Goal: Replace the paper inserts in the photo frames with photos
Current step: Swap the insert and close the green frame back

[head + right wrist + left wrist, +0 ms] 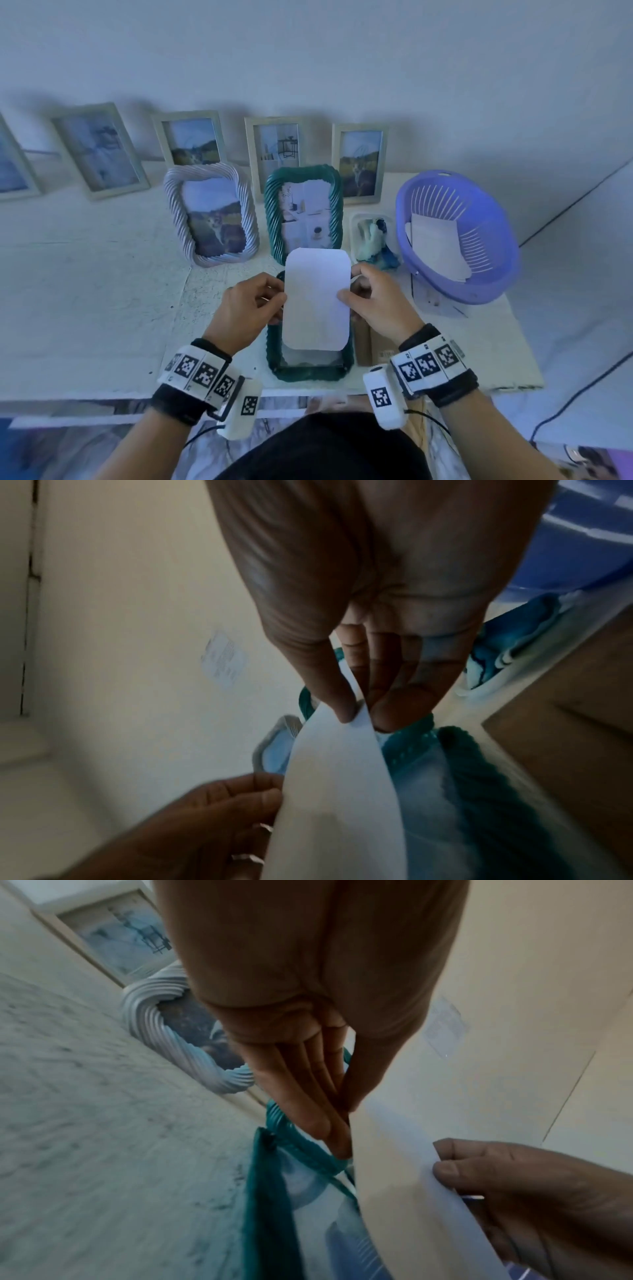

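Two hands pinch one white paper insert by its side edges: the left hand on its left edge, the right hand on its right (thumb on top). Directly beneath the paper lies a green frame flat on the surface. Beyond the right hand sits a purple basket holding more papers.

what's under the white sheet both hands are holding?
A green frame lying flat under the white sheet, its lower opening showing. The sheet hides its upper part, so any insert there is unseen.
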